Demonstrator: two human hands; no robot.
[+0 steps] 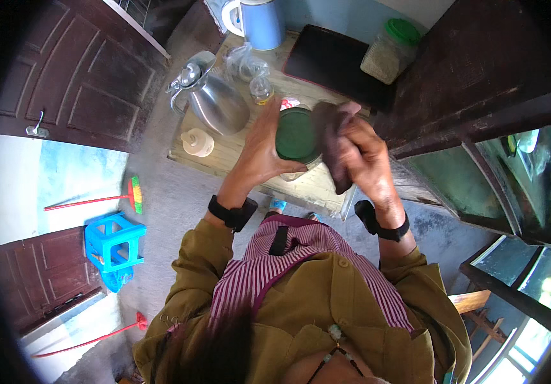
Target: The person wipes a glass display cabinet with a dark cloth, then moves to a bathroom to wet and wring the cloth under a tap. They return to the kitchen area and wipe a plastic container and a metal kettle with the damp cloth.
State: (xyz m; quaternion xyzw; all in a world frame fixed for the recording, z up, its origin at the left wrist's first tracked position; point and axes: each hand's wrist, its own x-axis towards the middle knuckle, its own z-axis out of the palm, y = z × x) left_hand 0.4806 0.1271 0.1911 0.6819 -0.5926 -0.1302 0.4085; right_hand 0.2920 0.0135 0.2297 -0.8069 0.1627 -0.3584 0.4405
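Note:
My left hand (262,151) grips a jar with a round dark green lid (297,134), thumb and fingers around its side, above the wooden table (227,156). Only part of the jar's body shows under the lid. My right hand (364,161) is closed on a dark brown cloth (333,144), somewhat blurred, at the right side of the lid. Just beyond the lid lies a small red and white item (289,103). A small clear jar (261,90) stands past my left fingertips.
On the table are a steel vacuum jug (220,103), a cream bottle (197,142), a blue kettle (263,24), a clear plastic bag (244,62), a black tray (326,60) and a green-lidded container (383,60). A dark wooden cabinet (486,72) borders the right side.

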